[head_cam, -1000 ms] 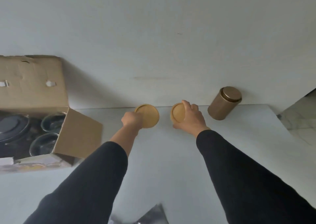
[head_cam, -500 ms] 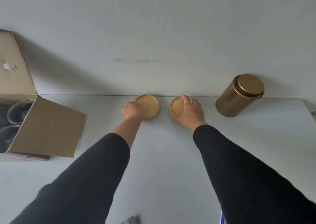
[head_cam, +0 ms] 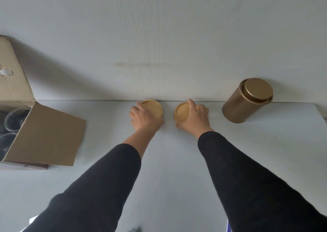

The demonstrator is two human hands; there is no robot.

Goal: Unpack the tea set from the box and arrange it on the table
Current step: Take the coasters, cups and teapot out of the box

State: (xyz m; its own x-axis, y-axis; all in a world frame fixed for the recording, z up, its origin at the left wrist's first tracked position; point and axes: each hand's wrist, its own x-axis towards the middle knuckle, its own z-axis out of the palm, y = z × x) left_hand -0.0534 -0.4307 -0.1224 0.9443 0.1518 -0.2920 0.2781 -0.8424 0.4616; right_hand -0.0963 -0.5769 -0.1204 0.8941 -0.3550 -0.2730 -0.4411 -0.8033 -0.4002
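Note:
Two round wooden coasters lie flat on the white table (head_cam: 177, 161), close to the wall at its back edge. My left hand (head_cam: 144, 119) grips the near left rim of the left coaster (head_cam: 154, 108), fingers curled over it. With its index finger stretched along the far rim, my right hand (head_cam: 195, 119) holds the right coaster (head_cam: 181, 111) and covers its right half. At the left edge stands the open cardboard box (head_cam: 46, 134), and glass cups (head_cam: 13, 118) show inside it. A gold tea tin (head_cam: 246, 101) with its lid on stands at the back right.
The wall rises directly behind the coasters. One box flap juts out over the table towards my left arm. The table's right edge runs just beyond the tin. A small dark object (head_cam: 135, 229) peeks in at the bottom edge.
Both coasters have come down flat beside the wall. My left hand has slid further over its coaster. The view has shifted right, so less of the box shows.

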